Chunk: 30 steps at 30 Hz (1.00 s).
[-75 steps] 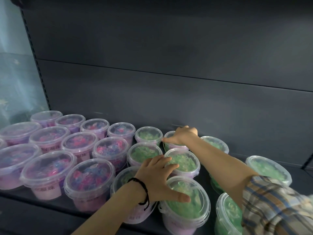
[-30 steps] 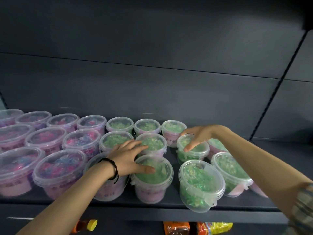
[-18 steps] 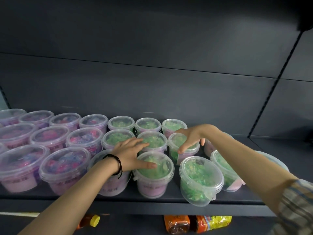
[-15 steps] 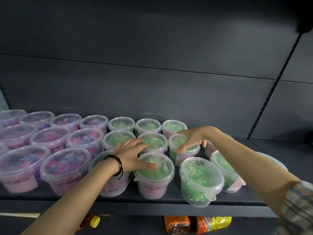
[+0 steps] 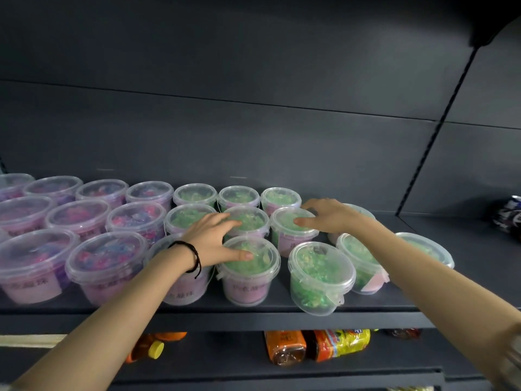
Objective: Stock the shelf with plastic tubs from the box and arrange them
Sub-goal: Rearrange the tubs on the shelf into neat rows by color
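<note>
Step in hand is arranging, not fetching: the box isn't in view and neither hand carries a tub. Left hand (image 5: 214,238) lies flat over the green block, fingers (image 5: 225,221) spread wide and straight across the lid of the middle-row tub (image 5: 253,224), thumb on the lid of the front-row tub (image 5: 248,277). It's pressing or steadying, gripping nothing. Right hand (image 5: 327,215) is the same, flat with fingers straight, resting on the lid of the neighbouring tub (image 5: 284,241), tips reaching toward the back-row tub (image 5: 280,197); nothing pinched. The pink-purple tubs (image 5: 104,258) at the left of the shelf (image 5: 253,311) sit in tidy rows, and the green ones beside them are packed tight up to the right hand. The strays are right of that. A loose front tub (image 5: 321,277) stands apart from the block with no label facing out. A leaning tub (image 5: 355,258) is just behind it; the tilt is my read, not certain. A far tub (image 5: 420,239) is partly hidden by the right forearm, and one more behind the right hand is mostly hidden. Next move, my judgement: right hand comes off the lid and slides the strays left until they touch the block, labels to the front. Push low on the wall, not at the lid, or they tip. Left hand can act as the stop.
</note>
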Each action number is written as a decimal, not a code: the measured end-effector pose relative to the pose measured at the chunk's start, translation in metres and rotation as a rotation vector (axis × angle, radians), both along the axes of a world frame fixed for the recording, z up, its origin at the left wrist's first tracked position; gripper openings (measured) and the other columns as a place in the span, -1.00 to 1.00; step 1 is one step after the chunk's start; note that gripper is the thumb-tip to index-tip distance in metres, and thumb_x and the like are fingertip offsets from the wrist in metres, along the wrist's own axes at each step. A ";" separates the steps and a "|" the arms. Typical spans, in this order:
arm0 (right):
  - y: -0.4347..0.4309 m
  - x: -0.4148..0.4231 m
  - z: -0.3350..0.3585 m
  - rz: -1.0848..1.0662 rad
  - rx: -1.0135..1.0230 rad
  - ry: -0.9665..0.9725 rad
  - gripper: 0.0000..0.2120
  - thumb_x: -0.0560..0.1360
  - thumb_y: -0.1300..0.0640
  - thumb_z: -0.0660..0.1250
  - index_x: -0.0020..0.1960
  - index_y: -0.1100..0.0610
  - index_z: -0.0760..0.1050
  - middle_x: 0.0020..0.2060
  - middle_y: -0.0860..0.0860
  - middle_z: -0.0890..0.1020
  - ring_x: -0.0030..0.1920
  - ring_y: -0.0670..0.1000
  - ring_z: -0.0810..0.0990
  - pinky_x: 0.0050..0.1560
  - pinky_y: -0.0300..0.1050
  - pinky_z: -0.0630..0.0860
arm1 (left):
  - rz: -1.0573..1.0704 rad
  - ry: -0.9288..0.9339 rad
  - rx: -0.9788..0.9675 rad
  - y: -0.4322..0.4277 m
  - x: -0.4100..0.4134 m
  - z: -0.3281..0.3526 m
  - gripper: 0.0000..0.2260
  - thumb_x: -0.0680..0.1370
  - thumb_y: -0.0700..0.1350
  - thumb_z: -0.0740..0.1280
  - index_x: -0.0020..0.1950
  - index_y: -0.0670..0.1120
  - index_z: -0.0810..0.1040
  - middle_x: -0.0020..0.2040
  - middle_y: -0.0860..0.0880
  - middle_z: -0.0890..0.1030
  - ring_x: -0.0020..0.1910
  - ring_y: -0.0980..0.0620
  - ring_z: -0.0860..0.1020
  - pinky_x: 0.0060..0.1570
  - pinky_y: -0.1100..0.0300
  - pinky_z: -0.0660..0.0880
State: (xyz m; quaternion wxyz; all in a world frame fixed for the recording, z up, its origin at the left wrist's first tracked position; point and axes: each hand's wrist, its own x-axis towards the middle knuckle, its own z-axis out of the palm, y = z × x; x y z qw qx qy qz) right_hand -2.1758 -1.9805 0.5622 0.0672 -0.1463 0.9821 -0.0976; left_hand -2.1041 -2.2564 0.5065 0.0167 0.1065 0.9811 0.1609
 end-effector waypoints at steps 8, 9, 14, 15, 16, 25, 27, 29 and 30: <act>0.040 0.051 0.005 0.346 -0.034 -0.487 -0.17 0.26 -0.19 0.54 0.43 -0.32 0.21 0.42 -0.34 0.25 0.44 -0.22 0.19 0.44 -0.11 0.22 | -0.148 0.009 -0.069 0.040 0.027 0.009 0.02 0.17 0.63 0.09 0.54 0.16 0.16 0.55 0.11 0.15 0.51 0.08 0.08 0.46 0.02 0.12; 0.040 0.054 0.004 0.335 -0.036 -0.473 -0.15 0.26 -0.20 0.54 0.45 -0.30 0.20 0.44 -0.32 0.23 0.46 -0.20 0.18 0.45 -0.08 0.22 | -0.154 0.001 -0.106 0.044 0.028 0.009 0.03 0.18 0.62 0.14 0.55 0.14 0.14 0.56 0.11 0.14 0.51 0.07 0.09 0.46 0.03 0.13; 0.026 0.068 0.002 0.239 0.109 -0.211 -0.15 0.34 -0.42 0.32 0.51 -0.12 0.18 0.45 -0.11 0.32 0.41 -0.04 0.32 0.39 -0.09 0.30 | -0.145 -0.002 -0.182 0.045 0.029 0.009 -0.01 0.29 0.50 0.31 0.57 0.06 0.10 0.55 0.10 0.15 0.50 0.05 0.12 0.44 0.03 0.20; 0.021 0.071 0.001 0.211 0.149 -0.146 -0.15 0.34 -0.46 0.25 0.50 -0.09 0.20 0.42 -0.06 0.37 0.37 0.01 0.37 0.35 -0.07 0.34 | -0.147 -0.017 -0.186 0.044 0.029 0.010 0.00 0.28 0.50 0.32 0.57 0.07 0.08 0.55 0.10 0.15 0.50 0.05 0.11 0.44 0.03 0.20; 0.016 0.074 -0.002 0.182 0.181 -0.098 -0.14 0.32 -0.50 0.20 0.49 -0.06 0.23 0.39 -0.03 0.41 0.34 0.04 0.40 0.30 -0.05 0.37 | -0.148 -0.027 -0.193 0.044 0.029 0.010 0.01 0.27 0.51 0.31 0.57 0.07 0.07 0.55 0.11 0.14 0.50 0.05 0.11 0.44 0.03 0.20; -0.013 0.079 -0.013 -0.018 0.222 -0.003 -0.04 0.26 -0.60 0.08 0.42 0.04 0.29 0.28 0.01 0.50 0.24 0.11 0.48 0.10 0.00 0.45 | -0.157 -0.023 -0.149 0.032 0.033 0.006 -0.02 0.30 0.48 0.33 0.58 0.10 0.04 0.55 0.11 0.12 0.50 0.07 0.09 0.45 0.04 0.15; -0.017 0.078 -0.015 -0.037 0.246 0.000 -0.02 0.26 -0.61 0.05 0.45 0.03 0.26 0.34 0.02 0.47 0.29 0.13 0.45 0.14 0.03 0.41 | -0.155 0.012 -0.154 0.035 0.034 0.007 -0.03 0.31 0.49 0.31 0.58 0.10 0.04 0.55 0.10 0.11 0.51 0.06 0.08 0.45 0.03 0.14; -0.014 0.077 -0.012 -0.043 0.212 -0.033 -0.03 0.30 -0.59 0.03 0.49 0.02 0.21 0.41 0.03 0.40 0.37 0.13 0.39 0.26 0.05 0.34 | -0.153 0.057 -0.133 0.043 0.036 0.009 -0.06 0.33 0.49 0.27 0.57 0.10 0.06 0.56 0.10 0.11 0.51 0.06 0.06 0.45 0.02 0.12; -0.010 0.077 -0.008 -0.043 0.143 -0.058 -0.07 0.34 -0.57 0.03 0.50 0.02 0.21 0.42 0.03 0.39 0.39 0.13 0.38 0.30 0.05 0.33 | -0.161 0.083 -0.115 0.048 0.037 0.010 -0.10 0.34 0.49 0.25 0.56 0.12 0.08 0.55 0.09 0.12 0.51 0.07 0.06 0.44 0.02 0.11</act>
